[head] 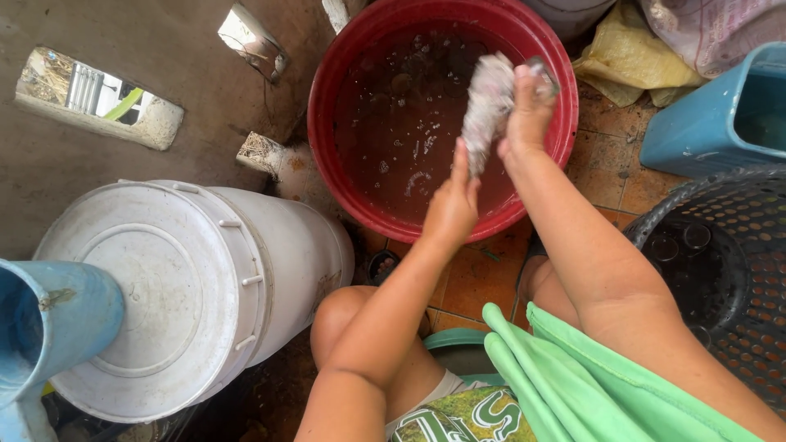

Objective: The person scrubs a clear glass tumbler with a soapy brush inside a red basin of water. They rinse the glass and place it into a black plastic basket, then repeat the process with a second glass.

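Over the red basin [565,123] of dark, sudsy water, a soaked grey cloth [488,102] is held twisted — wringing is judged under way, not finished. The right hand [528,115] is clenched around its upper end; the left hand [452,205] is closed on its lower end, fingers [460,164] curled.

Big white lidded drum [164,295] sits near left, blue container [45,327] right at its edge. Far right there's a blue tub [712,123], dark perforated basket [737,245] nearer, yellow sack [626,53] behind.
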